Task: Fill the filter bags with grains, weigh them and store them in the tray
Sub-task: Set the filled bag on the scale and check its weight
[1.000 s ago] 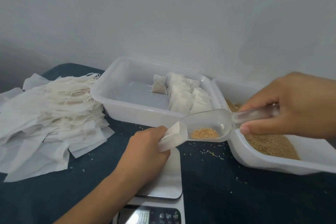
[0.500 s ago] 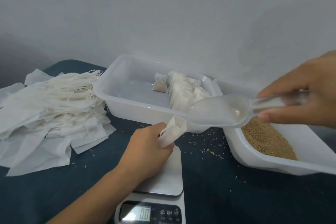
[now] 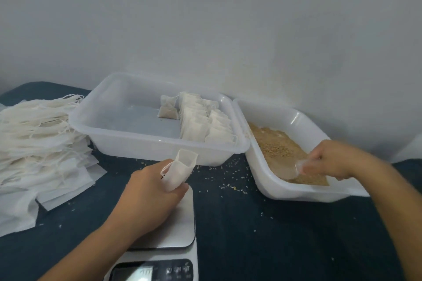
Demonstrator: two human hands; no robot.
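My left hand (image 3: pixel 153 191) grips a white filter bag (image 3: pixel 180 170) with its mouth held open and pointing up, above the steel plate of the scale (image 3: pixel 178 228). My right hand (image 3: pixel 328 159) holds the handle of a clear plastic scoop (image 3: pixel 291 170), blurred, whose bowl is down in the brown grains (image 3: pixel 280 150) inside the right-hand white tub (image 3: pixel 296 194). The storage tray (image 3: pixel 127 137) behind the scale holds several filled bags (image 3: pixel 203 121) lined up at its right end.
A large heap of empty filter bags with strings (image 3: pixel 38 143) lies at the left on the dark blue cloth (image 3: pixel 274 235). Spilled grains (image 3: pixel 233 186) dot the cloth between scale and tub. The scale's display (image 3: pixel 137 272) is at the bottom edge. A wall stands right behind the tubs.
My right hand swung the emptied scoop away from the bag, to the right and down into the grain tub. My left hand kept hold of the bag over the scale.
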